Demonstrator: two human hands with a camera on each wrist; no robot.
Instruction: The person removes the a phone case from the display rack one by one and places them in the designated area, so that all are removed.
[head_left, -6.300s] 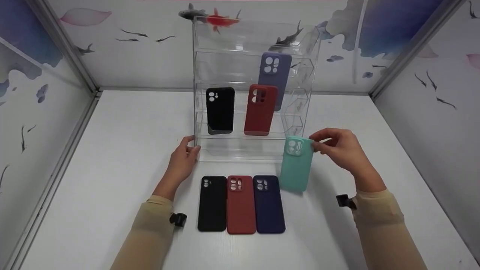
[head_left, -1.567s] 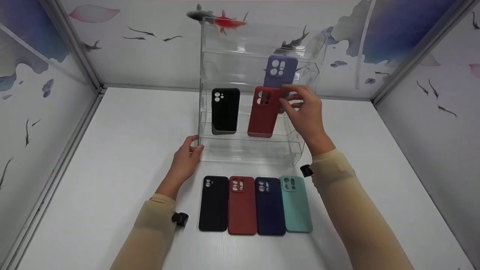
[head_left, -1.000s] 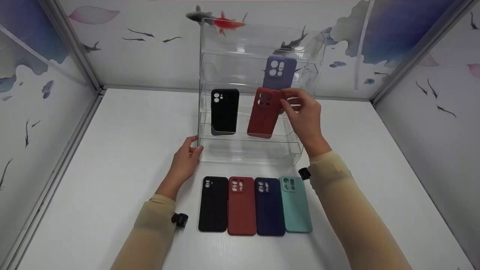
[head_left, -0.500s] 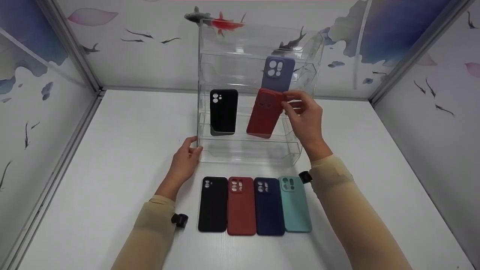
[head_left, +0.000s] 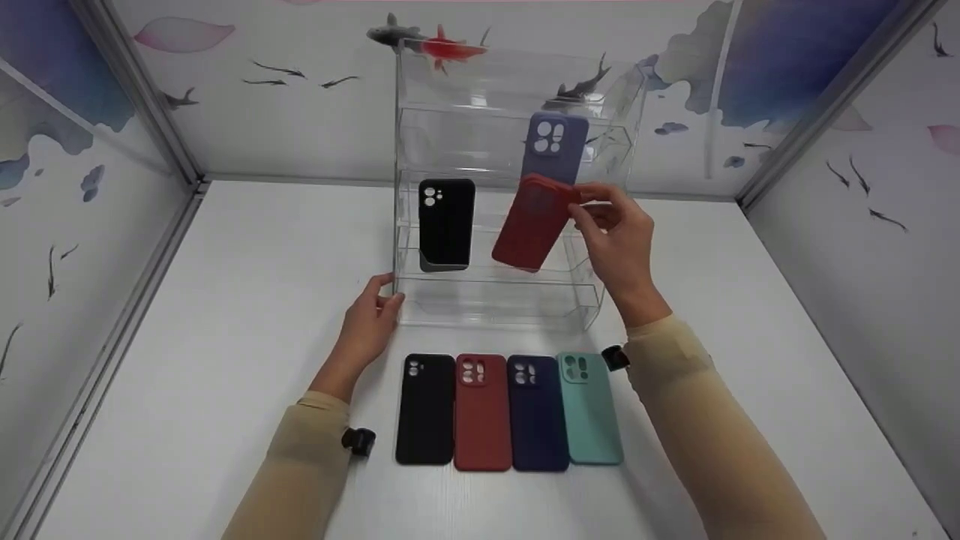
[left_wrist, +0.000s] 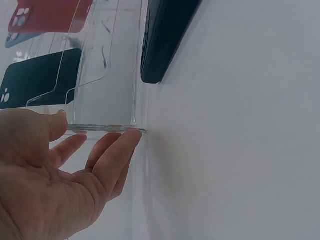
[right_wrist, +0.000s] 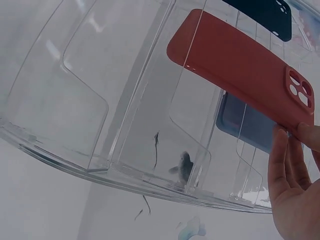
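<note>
Above the white table point(head_left: 225, 315), right hand point(head_left: 622, 240) fingers point(head_left: 592, 196) pinch the tilted red case point(head_left: 534, 223) by its top

I'm looking into a small staged booth, not a real shop: a white desk point(head_left: 225, 315) boxed in by fish-painted panels point(head_left: 285, 97). A clear acrylic display rack point(head_left: 480, 82) with phone cases point(head_left: 446, 223) gives it a retail-counter feel.

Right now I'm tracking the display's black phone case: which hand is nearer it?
Left. The left hand rests at the stand's corner below the black case; the right hand pinches the red case.
</note>
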